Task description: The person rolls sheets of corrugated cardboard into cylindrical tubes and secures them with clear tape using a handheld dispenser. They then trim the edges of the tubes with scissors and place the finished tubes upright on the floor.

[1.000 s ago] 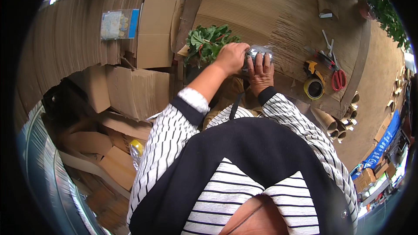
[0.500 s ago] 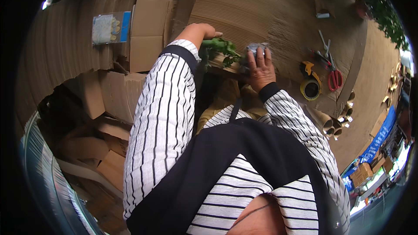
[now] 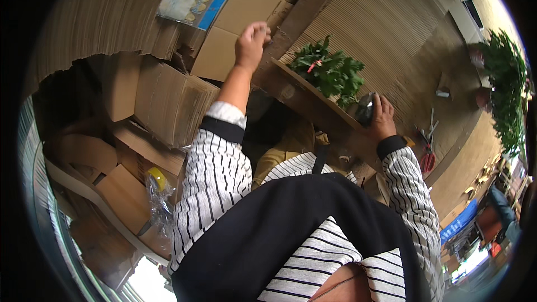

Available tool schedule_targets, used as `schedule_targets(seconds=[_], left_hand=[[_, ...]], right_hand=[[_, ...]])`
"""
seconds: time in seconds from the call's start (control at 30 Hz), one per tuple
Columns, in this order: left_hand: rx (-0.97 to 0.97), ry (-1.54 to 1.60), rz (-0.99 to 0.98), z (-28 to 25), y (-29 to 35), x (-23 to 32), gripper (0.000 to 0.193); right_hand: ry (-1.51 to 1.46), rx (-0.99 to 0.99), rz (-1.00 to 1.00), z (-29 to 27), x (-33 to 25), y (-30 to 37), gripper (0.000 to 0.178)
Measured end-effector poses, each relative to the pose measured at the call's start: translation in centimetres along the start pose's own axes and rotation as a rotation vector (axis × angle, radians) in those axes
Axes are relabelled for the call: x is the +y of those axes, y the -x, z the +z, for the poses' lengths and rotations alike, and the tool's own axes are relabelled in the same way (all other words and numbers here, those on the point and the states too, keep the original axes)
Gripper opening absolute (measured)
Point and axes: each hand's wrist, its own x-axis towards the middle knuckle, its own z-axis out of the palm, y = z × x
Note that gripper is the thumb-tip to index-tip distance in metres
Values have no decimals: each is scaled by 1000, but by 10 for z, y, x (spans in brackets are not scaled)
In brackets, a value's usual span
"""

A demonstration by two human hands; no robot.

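A leafy green plant bundle (image 3: 330,72) with a pink tie lies on its side along the near edge of the corrugated cardboard. Its base is a dark bundle wrapped in shiny plastic (image 3: 364,109), and my right hand (image 3: 383,118) is closed over that end. My left hand (image 3: 253,46) is up and away from the plant, beside the brown cardboard sheets. Its fingers are curled together; whether anything small is in them is hidden.
Red-handled scissors (image 3: 428,159) lie to the right on the wooden table. More leafy plants (image 3: 503,86) stand at the far right. Stacked cardboard (image 3: 112,11) fills the left, with a clear packet (image 3: 193,1) on it. Below are cardboard boxes (image 3: 162,92) and a tape roll (image 3: 156,179).
My left hand has left the leaves and risen toward the cardboard sheets, its fingers now curled. My right hand stays on the wrapped base. The whole view has shifted and turned.
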Motion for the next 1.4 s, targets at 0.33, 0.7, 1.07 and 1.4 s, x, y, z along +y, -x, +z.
schedule_targets(seconds=[0.33, 0.7, 1.07, 1.4], left_hand=[[-342, -406, 677, 43, 118, 25, 14], [-773, -270, 777, 140, 162, 6, 30], [-839, -798, 1146, 175, 156, -6, 74], [-813, -923, 1103, 201, 133, -13, 94]], right_hand=[[-38, -221, 71, -30, 10, -18, 122], [-146, -311, 100, -33, 37, -30, 126], [-445, -680, 235, -52, 53, -79, 119], [-508, -334, 76, -36, 82, -66, 86]])
